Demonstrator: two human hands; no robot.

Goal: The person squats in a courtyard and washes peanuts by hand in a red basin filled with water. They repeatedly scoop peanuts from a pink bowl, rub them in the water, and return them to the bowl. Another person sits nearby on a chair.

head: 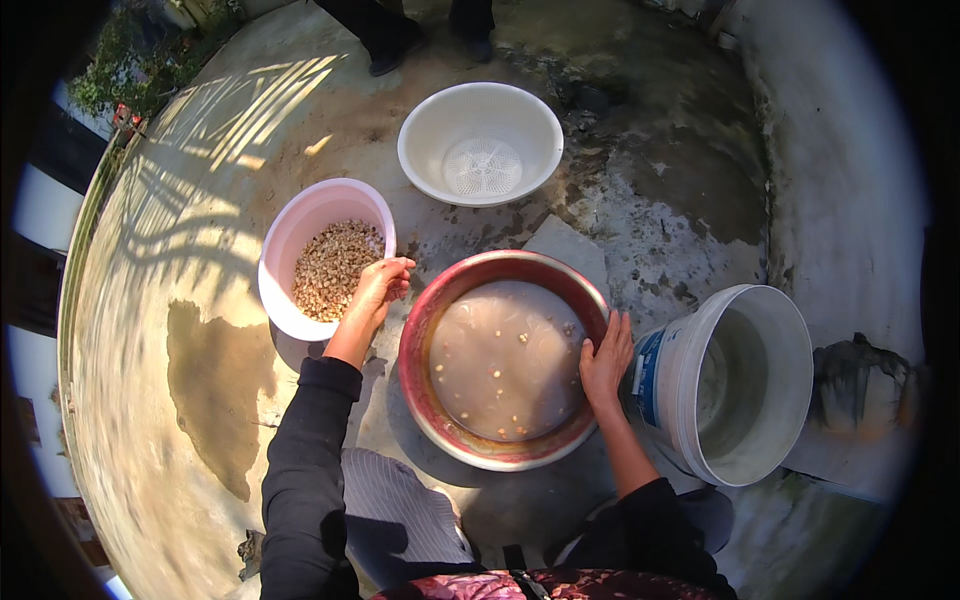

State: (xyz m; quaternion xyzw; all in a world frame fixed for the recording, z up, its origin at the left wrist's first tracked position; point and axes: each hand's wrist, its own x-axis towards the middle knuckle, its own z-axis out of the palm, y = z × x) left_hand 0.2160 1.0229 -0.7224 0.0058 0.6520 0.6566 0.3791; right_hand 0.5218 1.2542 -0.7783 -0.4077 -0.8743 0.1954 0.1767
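Note:
A red basin with a pale rim [504, 264] stands on the ground before me, holding cloudy water with pale kernels floating in it. My right hand [606, 360] rests on the basin's right wall, thumb at the rim and fingers outside. My left hand [380, 291] is over the right rim of a pink plastic basin [279, 255], its fingers loosely bent and pointing right. Inside the pink basin lies a heap of light brown kernels or beans [330, 271]. Whether anything small is between my left fingers cannot be told.
An empty white plastic colander [480, 120] stands beyond the basins. A white bucket [701, 390] with a blue label is close to my right hand, water apparently inside. Another person's dark trouser legs and shoes [394, 45] are at the top. A wall [832, 187] runs along the right.

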